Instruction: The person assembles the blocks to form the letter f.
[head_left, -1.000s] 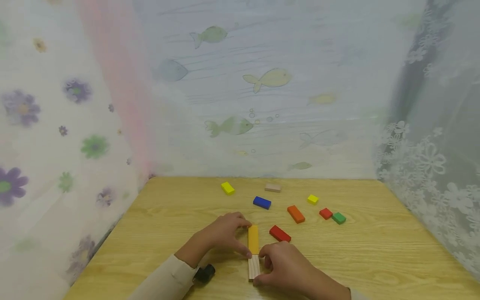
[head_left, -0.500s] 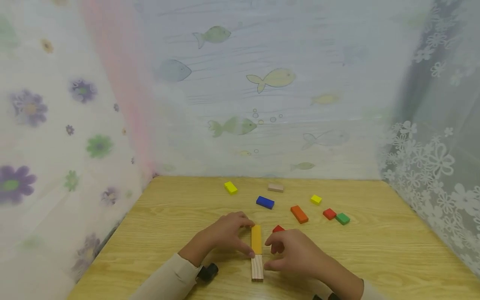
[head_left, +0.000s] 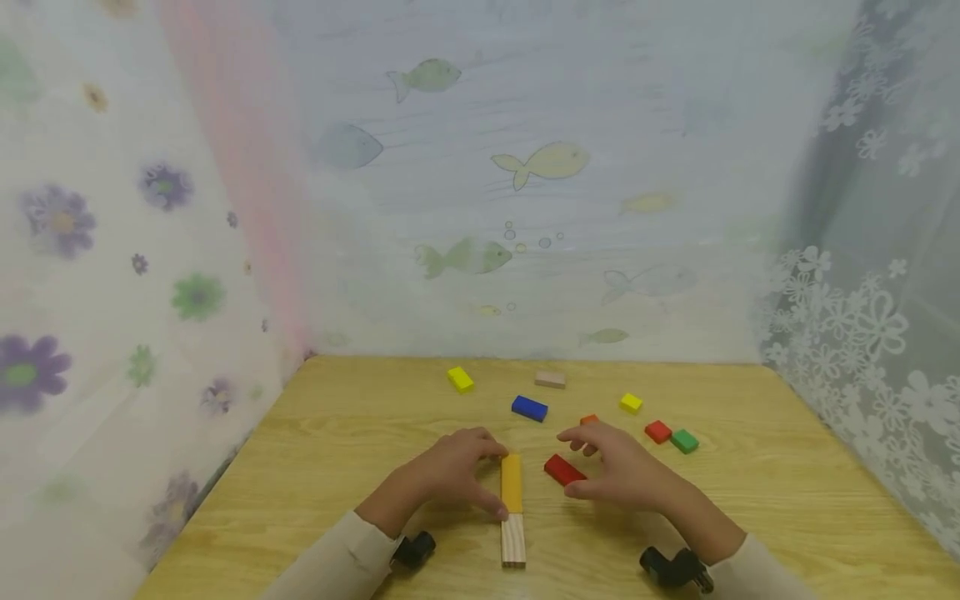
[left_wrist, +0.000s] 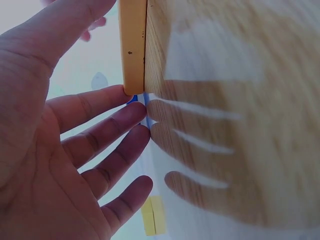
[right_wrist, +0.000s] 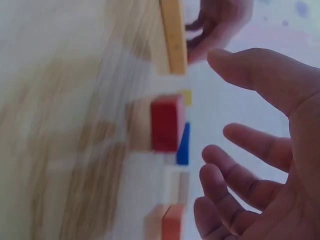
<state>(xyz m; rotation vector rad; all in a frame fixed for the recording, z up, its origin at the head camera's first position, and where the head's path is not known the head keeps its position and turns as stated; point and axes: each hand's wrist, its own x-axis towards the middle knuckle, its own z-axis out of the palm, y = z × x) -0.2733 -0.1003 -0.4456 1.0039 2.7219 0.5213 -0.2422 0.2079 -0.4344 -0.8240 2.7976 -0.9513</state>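
My left hand pinches a yellow-orange wooden block lengthwise, index fingertip at its far end and thumb at its near end. In the left wrist view the other fingers stretch out beyond that block. Directly in front of it, end to end in one line, lies a plain wood block. Holding nothing, my right hand hovers with spread fingers over the right side of a red block. The right wrist view shows that red block apart from the fingers. Behind the right hand an orange block is mostly hidden.
Farther back on the wooden table lie a blue block, a yellow block and a greyish-brown block. To the right are small yellow, red and green blocks. Patterned curtains surround the table.
My right hand has left the plain wood block and moved right and forward to the red block, its fingers spreading. The left hand stays on the yellow-orange block.
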